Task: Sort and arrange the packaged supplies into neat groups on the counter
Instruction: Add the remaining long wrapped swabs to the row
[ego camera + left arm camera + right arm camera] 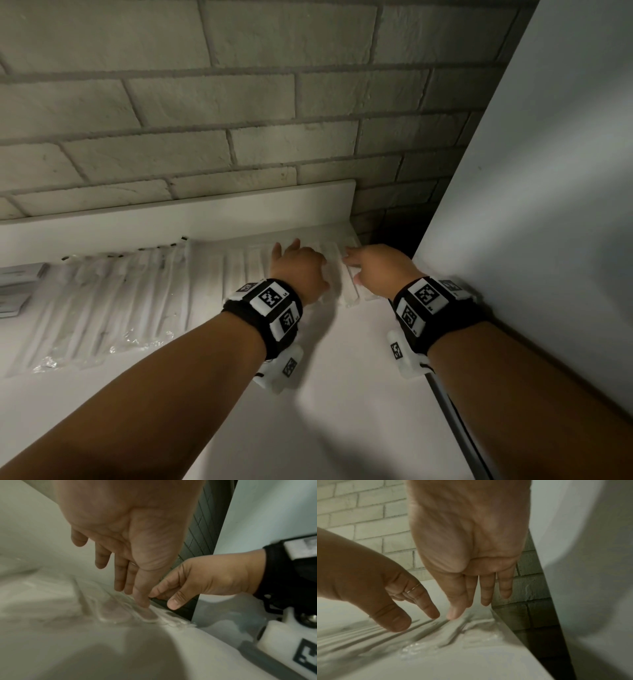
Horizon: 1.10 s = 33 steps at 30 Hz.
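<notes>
at the counter's (342, 394) left edge lie flat grey boxes (17, 287), and just beside them a row of long clear-wrapped packets (113, 301) with dark tips fans out along the back edge, below a white upstand (171, 219) and a pale brick wall (205, 102). next comes a row of short white sealed packets (236, 270), set side by side up to the counter's back right corner. the left hand (301, 270) lies on these with straight, spread fingers, its thumb tip pressing on one packet in the left wrist view and gripping nothing. the right hand (380, 270) hovers just beside it over the last packets by the right edge, fingers straight and together, thumb loose, holding nothing; whether its fingertips touch the wrapping is unclear. a tall white panel (548, 171) stands hard against the counter's right edge, with a dark gap behind the corner, crowding the right wrist.
</notes>
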Available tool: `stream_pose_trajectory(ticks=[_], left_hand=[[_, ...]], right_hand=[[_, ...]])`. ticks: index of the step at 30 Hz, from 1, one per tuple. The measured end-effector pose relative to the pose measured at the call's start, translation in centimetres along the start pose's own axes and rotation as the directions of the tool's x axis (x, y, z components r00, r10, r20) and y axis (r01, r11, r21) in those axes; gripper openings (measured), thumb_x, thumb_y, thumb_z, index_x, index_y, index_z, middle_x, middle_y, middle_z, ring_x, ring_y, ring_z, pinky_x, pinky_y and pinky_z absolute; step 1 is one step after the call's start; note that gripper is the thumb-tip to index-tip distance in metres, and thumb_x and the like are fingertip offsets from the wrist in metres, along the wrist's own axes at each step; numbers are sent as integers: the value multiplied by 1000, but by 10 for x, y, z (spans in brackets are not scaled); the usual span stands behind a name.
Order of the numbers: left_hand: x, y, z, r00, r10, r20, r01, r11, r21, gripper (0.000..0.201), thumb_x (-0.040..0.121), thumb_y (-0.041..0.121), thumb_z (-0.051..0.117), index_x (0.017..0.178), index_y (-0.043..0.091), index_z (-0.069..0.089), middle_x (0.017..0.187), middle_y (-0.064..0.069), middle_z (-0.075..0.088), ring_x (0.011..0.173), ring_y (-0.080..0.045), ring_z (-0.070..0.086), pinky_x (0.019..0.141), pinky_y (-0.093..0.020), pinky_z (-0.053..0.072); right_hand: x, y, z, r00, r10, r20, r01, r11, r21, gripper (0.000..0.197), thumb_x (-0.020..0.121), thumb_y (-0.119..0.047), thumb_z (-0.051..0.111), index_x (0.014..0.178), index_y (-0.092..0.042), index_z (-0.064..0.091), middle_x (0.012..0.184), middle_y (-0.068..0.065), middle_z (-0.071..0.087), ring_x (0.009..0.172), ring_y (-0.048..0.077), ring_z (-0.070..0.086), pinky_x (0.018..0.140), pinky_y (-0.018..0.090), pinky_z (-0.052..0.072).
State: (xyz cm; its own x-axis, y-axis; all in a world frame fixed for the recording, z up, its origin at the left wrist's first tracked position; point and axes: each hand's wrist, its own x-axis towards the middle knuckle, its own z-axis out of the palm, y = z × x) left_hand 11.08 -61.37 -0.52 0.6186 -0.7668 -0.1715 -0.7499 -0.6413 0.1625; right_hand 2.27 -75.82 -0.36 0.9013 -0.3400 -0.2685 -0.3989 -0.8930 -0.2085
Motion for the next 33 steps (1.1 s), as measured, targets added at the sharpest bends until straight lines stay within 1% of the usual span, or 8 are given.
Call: stream_pose_trajectory(ticks=[2, 8, 12, 16, 18, 21, 28, 33], left_hand=[[-3, -2, 1, 999, -2, 52, 1, 1000, 30, 51, 85, 47, 61, 133, 31, 53, 145, 2, 46, 148, -24, 14, 116, -52, 1], [-6, 2, 6, 999, 11, 52, -14, 999, 50, 49, 84, 49, 62, 129, 32, 56, 141, 3, 50, 147, -24, 16, 116, -52, 2], [-9, 1, 4, 1000, 4, 29, -5, 1000, 15, 54, 86, 47, 61, 136, 30, 51, 146, 2, 45, 147, -23, 15, 116, -52, 3], [-15, -17, -3, 998, -56, -21, 56, 998, -2, 52, 89, 40, 57, 139, 32, 46, 150, 4, 40, 148, -23, 14, 117, -51, 2], [-19, -25, -6, 997, -68, 28, 67, 997, 35, 51, 88, 42, 59, 137, 32, 49, 148, 4, 43, 148, -23, 14, 117, -51, 1], [-24, -26, -4, 996, -55, 73, 51, 997, 60, 52, 84, 47, 63, 133, 31, 54, 143, 3, 48, 148, -23, 15, 117, -51, 1], [-29, -24, 0, 997, -47, 54, 44, 998, 49, 51, 85, 45, 63, 133, 31, 53, 143, 3, 48, 148, -22, 15, 117, -51, 0], [-35, -40, -2, 993, -88, -75, 90, 996, 25, 45, 92, 34, 54, 137, 31, 49, 148, 6, 42, 148, -22, 13, 117, -51, -1]], right_hand=[[-2, -7, 2, 999, -32, 32, 35, 997, -71, 48, 91, -17, 60, 138, -19, 51, 139, 8, 54, 125, 29, 51, 102, 43, 44], [-3, -12, 4, 994, -30, 102, 45, 989, -139, 52, 90, -19, 61, 140, -18, 48, 141, 7, 51, 126, 30, 50, 101, 44, 45], [-5, -12, 4, 996, -42, 75, 50, 992, -114, 51, 90, -20, 61, 140, -20, 50, 145, 5, 48, 128, 28, 48, 103, 44, 43], [-7, -16, 4, 997, -76, 2, 76, 996, -40, 49, 90, -24, 62, 138, -24, 52, 150, -1, 42, 135, 25, 42, 109, 42, 38], [-6, -25, 4, 993, -115, 5, 115, 991, -72, 47, 87, -26, 65, 133, -24, 57, 146, 1, 47, 132, 25, 44, 106, 43, 40], [-4, -36, 5, 987, -146, 67, 154, 979, -131, 50, 86, -27, 67, 135, -27, 55, 151, -7, 40, 136, 22, 40, 110, 41, 35], [-3, -37, 8, 984, -151, 99, 162, 980, -117, 50, 87, -26, 65, 136, -27, 54, 151, -12, 39, 135, 19, 43, 109, 38, 37], [-6, -39, 7, 984, -170, 58, 172, 984, -48, 49, 90, -25, 62, 138, -26, 52, 154, -11, 35, 139, 18, 38, 114, 37, 30]])
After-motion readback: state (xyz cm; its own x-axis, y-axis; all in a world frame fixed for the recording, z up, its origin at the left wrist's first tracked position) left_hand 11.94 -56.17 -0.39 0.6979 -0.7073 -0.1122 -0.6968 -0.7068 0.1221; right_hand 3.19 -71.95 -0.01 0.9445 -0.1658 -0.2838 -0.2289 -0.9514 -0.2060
